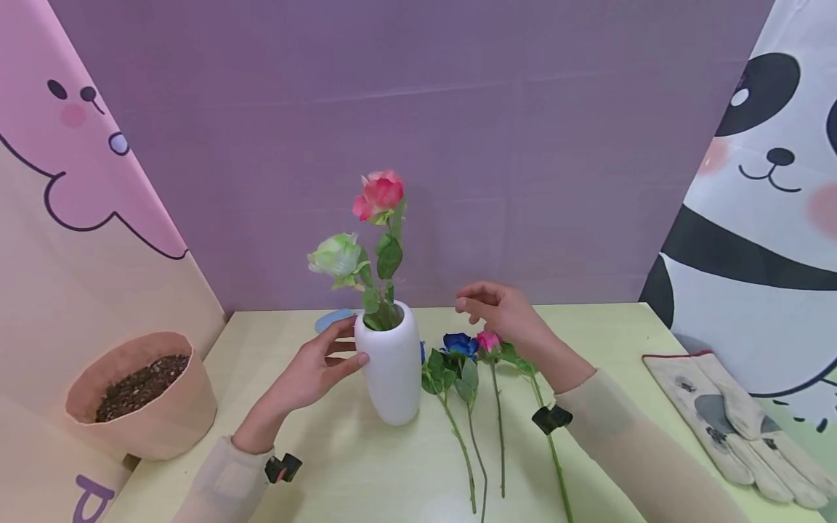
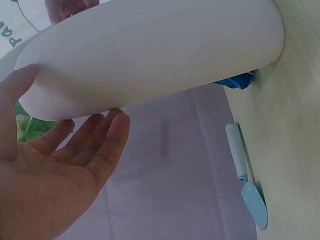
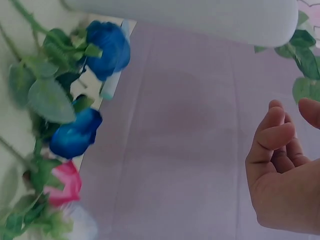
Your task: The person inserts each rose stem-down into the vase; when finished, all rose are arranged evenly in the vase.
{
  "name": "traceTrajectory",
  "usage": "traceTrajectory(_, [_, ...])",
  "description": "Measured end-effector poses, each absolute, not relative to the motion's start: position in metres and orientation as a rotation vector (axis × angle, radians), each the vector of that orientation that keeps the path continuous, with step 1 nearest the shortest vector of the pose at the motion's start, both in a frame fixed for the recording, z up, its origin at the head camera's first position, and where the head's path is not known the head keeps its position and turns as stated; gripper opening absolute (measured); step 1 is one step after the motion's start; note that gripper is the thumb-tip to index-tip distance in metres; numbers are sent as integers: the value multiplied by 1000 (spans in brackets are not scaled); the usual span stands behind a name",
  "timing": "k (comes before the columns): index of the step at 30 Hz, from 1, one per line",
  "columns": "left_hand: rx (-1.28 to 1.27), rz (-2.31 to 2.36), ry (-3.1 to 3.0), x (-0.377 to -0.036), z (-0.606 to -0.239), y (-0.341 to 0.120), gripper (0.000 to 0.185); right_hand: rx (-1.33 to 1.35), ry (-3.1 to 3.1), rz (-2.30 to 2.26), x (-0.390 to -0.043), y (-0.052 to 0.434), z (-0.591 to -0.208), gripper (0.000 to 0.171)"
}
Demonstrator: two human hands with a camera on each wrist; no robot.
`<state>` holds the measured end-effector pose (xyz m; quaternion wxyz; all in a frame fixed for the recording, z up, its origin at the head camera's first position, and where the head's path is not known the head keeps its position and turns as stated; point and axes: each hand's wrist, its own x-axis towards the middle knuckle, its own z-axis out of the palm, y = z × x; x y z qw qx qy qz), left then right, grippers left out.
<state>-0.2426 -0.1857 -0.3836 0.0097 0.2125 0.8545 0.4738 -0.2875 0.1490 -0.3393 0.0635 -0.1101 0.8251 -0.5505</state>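
Observation:
A white vase [image 1: 391, 370] stands on the pale green table [image 1: 366, 472] and holds a pink rose [image 1: 381, 192] and a green-white rose [image 1: 336, 256]. My left hand [image 1: 341, 347] cups the vase's left side, thumb on its wall and fingers straight; the left wrist view shows the vase [image 2: 150, 50] over the flat palm [image 2: 75, 165]. My right hand [image 1: 482, 305] hovers right of the vase with fingers loosely curled and holds nothing [image 3: 282, 170]. Beneath it on the table lie blue roses [image 1: 460, 343] [image 3: 107, 47] and a small pink rose [image 1: 487, 340] [image 3: 62, 182], stems pointing towards me.
A tan pot of soil [image 1: 140, 392] stands at the table's left edge. Grey work gloves [image 1: 739, 425] lie at the right. A light blue trowel [image 1: 333, 319] [image 2: 247, 180] lies behind the vase. Purple and cartoon backdrops close off the back and sides.

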Motion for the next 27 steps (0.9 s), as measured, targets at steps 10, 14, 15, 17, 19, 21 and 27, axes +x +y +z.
traceTrajectory(10, [651,1484,2656,-244,-385,-187,68,-318,2498,-1640,-281,187,-350,34])
traceTrajectory(14, [642,1478,2656,-244,-385,-186,68,-309,2503,-1636,-279,199,-358,36])
traceTrajectory(15, [641,1479,2656,-243,-384,-186,68,-312,2508,-1627,-278,202,-360,37])
traceTrajectory(17, [641,1481,2654,-243,-384,-186,68,-313,2506,-1613,-277,208,-363,38])
traceTrajectory(19, [642,1481,2653,-242,-383,-186,68,-309,2511,-1590,-276,214,-367,38])
traceTrajectory(21, [646,1483,2651,-242,-383,-185,68,-305,2515,-1563,-275,220,-371,38])
traceTrajectory(27, [654,1479,2657,-241,-381,-185,67,-274,2507,-1531,-272,237,-383,38])
